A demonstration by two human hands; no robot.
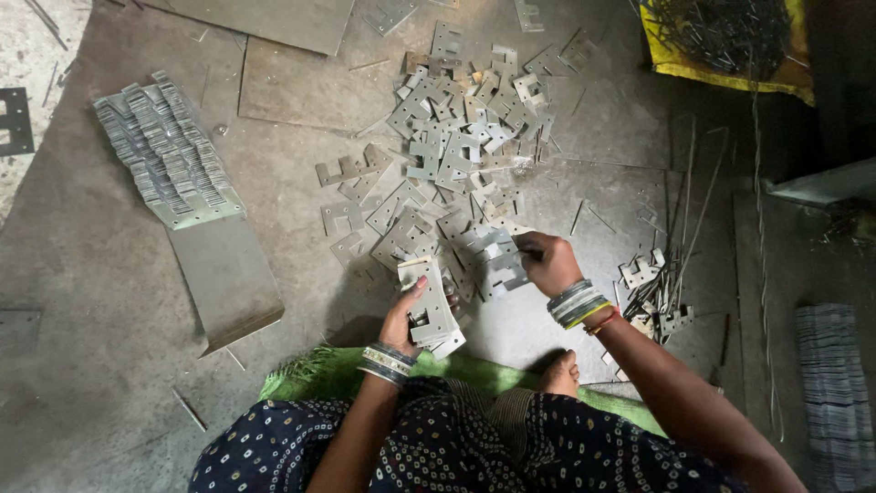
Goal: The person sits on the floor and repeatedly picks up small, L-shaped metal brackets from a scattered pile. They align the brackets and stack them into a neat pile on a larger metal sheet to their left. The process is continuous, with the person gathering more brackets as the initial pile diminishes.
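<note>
The left hand (406,315) holds a stack of plates (429,306); the right hand (547,263) grips one plate (497,260) at the near edge of the pile (456,146) on the floor (91,365).

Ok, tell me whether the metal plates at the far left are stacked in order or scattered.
Stacked in order. The plates at the far left overlap in tidy rows on a metal sheet, unlike the loose pile ahead.

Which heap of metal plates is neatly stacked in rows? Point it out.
The heap at far left, lying on a flat metal sheet. Its plates overlap in tidy rows, while the central pile before the hands lies scattered loose.
</note>
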